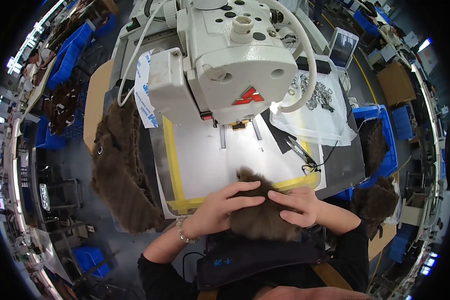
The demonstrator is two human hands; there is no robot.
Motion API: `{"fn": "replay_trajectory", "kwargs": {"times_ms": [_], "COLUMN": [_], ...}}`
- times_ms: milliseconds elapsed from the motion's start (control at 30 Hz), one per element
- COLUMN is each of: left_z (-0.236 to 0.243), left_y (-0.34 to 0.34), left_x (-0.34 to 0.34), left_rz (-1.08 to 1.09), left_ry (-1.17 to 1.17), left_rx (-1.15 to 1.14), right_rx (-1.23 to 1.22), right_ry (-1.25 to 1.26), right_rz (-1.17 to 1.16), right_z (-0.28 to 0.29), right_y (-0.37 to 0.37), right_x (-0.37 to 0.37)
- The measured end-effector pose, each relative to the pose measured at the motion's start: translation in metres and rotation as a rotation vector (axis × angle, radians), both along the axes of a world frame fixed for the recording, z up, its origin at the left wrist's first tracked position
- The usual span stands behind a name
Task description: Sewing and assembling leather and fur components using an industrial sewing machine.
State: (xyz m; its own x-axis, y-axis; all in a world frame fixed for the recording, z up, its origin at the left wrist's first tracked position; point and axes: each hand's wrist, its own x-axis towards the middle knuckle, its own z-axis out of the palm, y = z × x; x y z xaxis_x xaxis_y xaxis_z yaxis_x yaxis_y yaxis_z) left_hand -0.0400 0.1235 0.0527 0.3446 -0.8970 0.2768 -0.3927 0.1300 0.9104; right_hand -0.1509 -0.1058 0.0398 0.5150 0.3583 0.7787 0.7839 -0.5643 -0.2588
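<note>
A brown plush fur piece lies at the sewing table's near edge, against my body. My left hand grips it from the left, its fingers stretched over the fur. From the right, my right hand presses its fingers on the same piece, close to the left fingertips. Both thumbs are at least partly hidden. The tip of the fur reaches onto the white work surface, which is edged with yellow tape. Beyond it stands the white sewing machine head, apart from the fur.
A larger brown plush piece hangs over the table's left side. Scissors with a dark cord lie at the right. Several metal rings and clips rest on white sheeting. A blue bin and more brown fur stand farther right.
</note>
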Motion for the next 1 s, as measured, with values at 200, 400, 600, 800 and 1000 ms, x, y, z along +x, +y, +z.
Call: {"fn": "replay_trajectory", "kwargs": {"times_ms": [200, 400, 600, 800, 1000], "left_z": [-0.012, -0.016, -0.054, -0.057, -0.059], "left_y": [0.006, -0.019, -0.055, -0.066, -0.066], "left_x": [-0.004, 0.033, 0.057, 0.062, 0.061], "left_rz": [-0.146, 0.221, 0.312, 0.357, 0.382], "left_ry": [-0.565, -0.88, -0.915, -0.986, -0.986], "left_rx": [0.099, 0.236, 0.213, 0.205, 0.223], "right_rx": [-0.202, -0.261, -0.361, -0.373, -0.375], "right_ry": [0.38, 0.391, 0.322, 0.301, 0.307], "right_rz": [-0.146, -0.112, -0.154, -0.189, -0.181], "right_z": [-0.007, -0.03, -0.03, -0.03, -0.029], "right_y": [-0.003, 0.0, 0.006, 0.006, 0.006], "right_x": [-0.001, -0.001, -0.004, -0.005, -0.005]}}
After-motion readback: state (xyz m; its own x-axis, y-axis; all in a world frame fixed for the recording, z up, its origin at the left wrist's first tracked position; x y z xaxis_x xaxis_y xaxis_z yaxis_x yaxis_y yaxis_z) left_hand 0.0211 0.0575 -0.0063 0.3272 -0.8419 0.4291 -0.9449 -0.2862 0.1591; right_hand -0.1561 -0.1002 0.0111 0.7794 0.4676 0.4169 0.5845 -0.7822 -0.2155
